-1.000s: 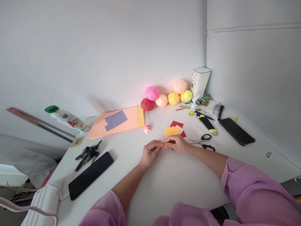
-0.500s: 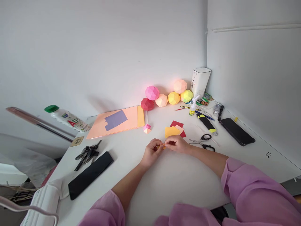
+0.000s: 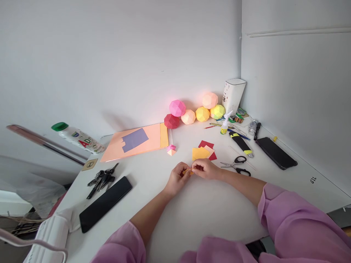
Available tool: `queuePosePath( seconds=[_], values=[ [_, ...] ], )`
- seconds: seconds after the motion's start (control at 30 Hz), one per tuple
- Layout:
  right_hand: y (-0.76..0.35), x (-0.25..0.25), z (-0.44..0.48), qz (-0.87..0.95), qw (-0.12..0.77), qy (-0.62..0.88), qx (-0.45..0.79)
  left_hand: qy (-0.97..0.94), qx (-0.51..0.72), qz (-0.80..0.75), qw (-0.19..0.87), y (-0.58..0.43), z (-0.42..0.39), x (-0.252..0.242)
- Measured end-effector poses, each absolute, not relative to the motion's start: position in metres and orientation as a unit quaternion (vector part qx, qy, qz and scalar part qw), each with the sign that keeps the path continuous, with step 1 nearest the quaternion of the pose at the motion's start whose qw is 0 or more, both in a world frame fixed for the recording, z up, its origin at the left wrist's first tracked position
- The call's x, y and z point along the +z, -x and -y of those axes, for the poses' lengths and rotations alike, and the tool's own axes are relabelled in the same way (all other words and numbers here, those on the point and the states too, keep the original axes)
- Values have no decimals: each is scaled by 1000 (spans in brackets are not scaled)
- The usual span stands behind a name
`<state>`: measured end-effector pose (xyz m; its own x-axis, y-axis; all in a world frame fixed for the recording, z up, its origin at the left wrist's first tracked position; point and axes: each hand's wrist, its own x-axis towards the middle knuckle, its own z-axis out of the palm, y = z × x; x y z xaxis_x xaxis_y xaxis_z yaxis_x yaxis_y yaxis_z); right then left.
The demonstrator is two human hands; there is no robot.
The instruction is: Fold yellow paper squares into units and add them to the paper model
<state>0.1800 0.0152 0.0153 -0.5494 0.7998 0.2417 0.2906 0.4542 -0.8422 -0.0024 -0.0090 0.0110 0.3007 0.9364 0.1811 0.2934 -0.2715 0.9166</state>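
Observation:
Between my hands is a small piece of orange-yellow paper (image 3: 187,171), mostly covered by my fingers. My left hand (image 3: 177,179) pinches it from the left, thumb against fingertips. My right hand (image 3: 206,168) grips its other side, with the fingertips of both hands nearly meeting. Just beyond my right hand lie cut paper pieces: an orange one (image 3: 200,153), a peach one (image 3: 210,150) and red ones (image 3: 206,144). A small folded pink and peach paper shape (image 3: 171,150) stands behind my left hand. Black-handled scissors (image 3: 238,166) lie to the right, blades apart.
Several faceted paper balls (image 3: 188,117) rest along the wall. Peach sheets (image 3: 115,148) with a purple piece (image 3: 135,139) lie left. A glue bottle (image 3: 224,126), box cutter (image 3: 241,144) and black case (image 3: 276,153) are right; keys (image 3: 102,179), a phone (image 3: 105,204) and a bottle (image 3: 82,140) left.
My fingers have shifted slightly on the orange-yellow paper, and it has turned a little between them. Everything else on the table stays in place.

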Motion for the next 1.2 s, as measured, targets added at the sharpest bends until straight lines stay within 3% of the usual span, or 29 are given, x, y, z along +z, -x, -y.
queuePosePath(
  seconds=[0.2,0.6,0.83,1.07,1.2],
  values=[
    [-179,14,-15,805,332,332,364,-673,394,-451,434,2,10,12],
    [-181,22,-13,738,330,355,469,-582,417,-460,526,2,11,19],
    [-182,16,-16,711,344,364,494,-557,428,-480,525,2,9,14],
    [-181,11,-15,780,477,320,247,-601,423,-471,489,4,11,20],
    [-180,12,-14,830,480,247,144,-654,370,-447,485,4,12,24]
  ],
)
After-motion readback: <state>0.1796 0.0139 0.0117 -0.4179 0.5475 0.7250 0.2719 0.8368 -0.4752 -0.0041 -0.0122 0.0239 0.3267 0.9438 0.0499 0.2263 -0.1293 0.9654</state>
